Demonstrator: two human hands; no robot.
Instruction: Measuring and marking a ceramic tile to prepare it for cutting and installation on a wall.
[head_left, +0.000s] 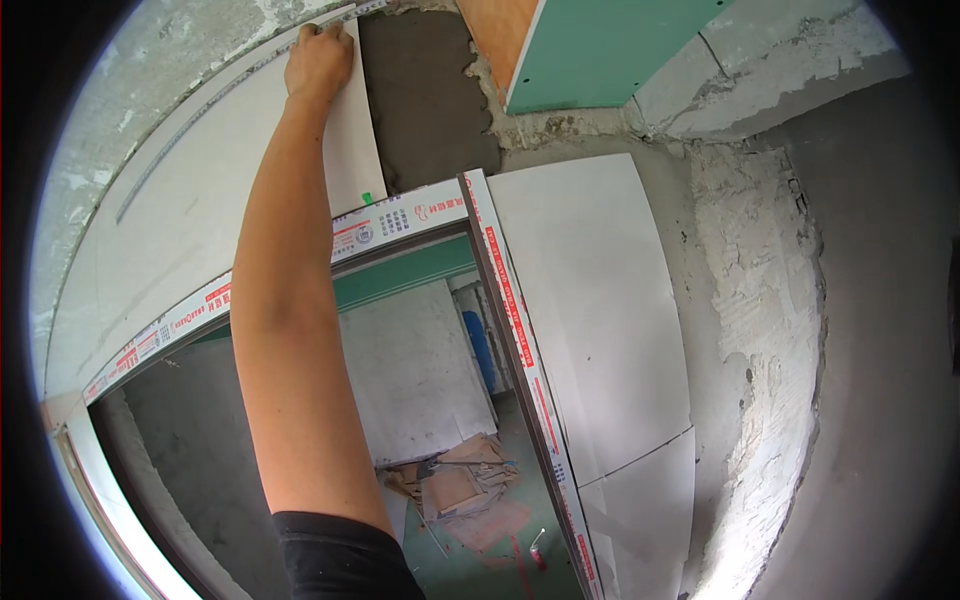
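My left hand (320, 62) is raised at the upper edge of a large white panel (190, 245), its fingers curled beside a long, thin grey strip (200, 130) that slants along the panel. The fingertips are hidden, so what exactly they grip is unclear. A small green piece (367, 197) sits at the panel's bottom right corner. Dark wet-looking mortar (425, 95) covers the wall to the right. Below runs a door frame (400, 212) in printed protective film, partly behind my forearm. My right hand is out of view.
Another white panel (590, 300) stands right of the frame, beside rough plaster (750, 350). A green board (600, 50) juts out overhead. Through the opening are a leaning grey slab (400, 370), a blue object (477, 350), flattened cardboard (455, 490) and a small red tool (536, 555) on the floor.
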